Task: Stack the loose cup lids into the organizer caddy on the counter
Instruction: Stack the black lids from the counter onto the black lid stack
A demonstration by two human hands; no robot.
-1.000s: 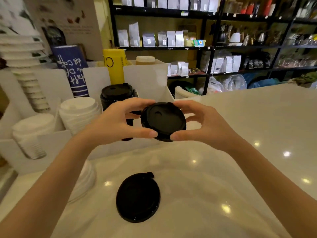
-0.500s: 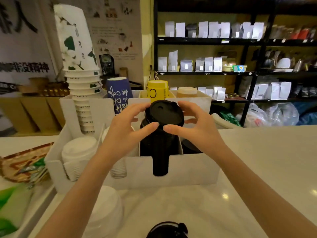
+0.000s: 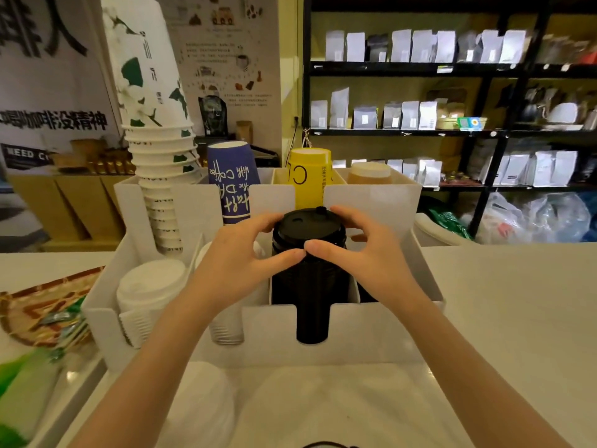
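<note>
A black cup lid [image 3: 308, 226] lies on top of the black lid stack [image 3: 310, 286] in the middle front slot of the white organizer caddy [image 3: 371, 331]. My left hand [image 3: 240, 263] grips the lid's left rim and my right hand [image 3: 358, 253] grips its right rim, thumbs touching in front. White lid stacks [image 3: 150, 286] fill the left front slot. The rim of another black lid [image 3: 329, 445] peeks in at the bottom edge on the counter.
Paper cup stacks stand in the caddy's back slots: white-green [image 3: 155, 134], blue [image 3: 232, 182], yellow [image 3: 310, 176]. A patterned tray [image 3: 38, 305] with packets lies left. White lids [image 3: 200, 412] sit on the counter near my left forearm. Shelves [image 3: 452, 130] stand behind.
Both hands carried the black lid from above the counter forward to the caddy and lowered it onto the black stack. My view shifted forward, so the loose lid on the counter is nearly out of frame.
</note>
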